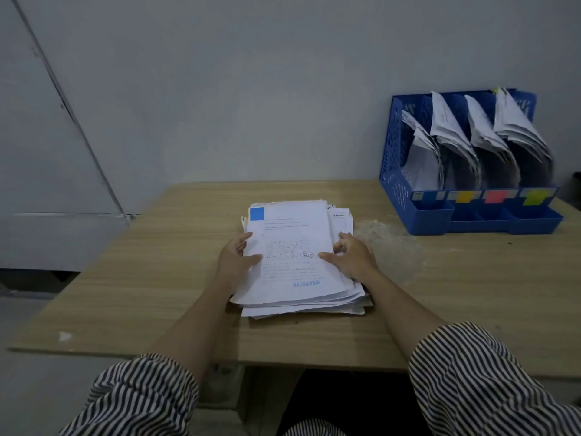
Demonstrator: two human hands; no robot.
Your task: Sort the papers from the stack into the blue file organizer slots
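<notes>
Blue-tagged top sheet (292,247) lies on the stack (301,305), mid-surface. My left hand (235,259) and right hand (349,256) pinch its edges. I lift it alone, then check the organizer (396,184) labels, far right.

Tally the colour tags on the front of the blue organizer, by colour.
Tags on the blue file organizer:
blue tag: 1
orange-yellow tag: 1
pink-red tag: 1
yellow-green tag: 1
Total: 4

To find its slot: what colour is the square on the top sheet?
Blue square, at the top sheet's upper left corner, in the head view.
</notes>
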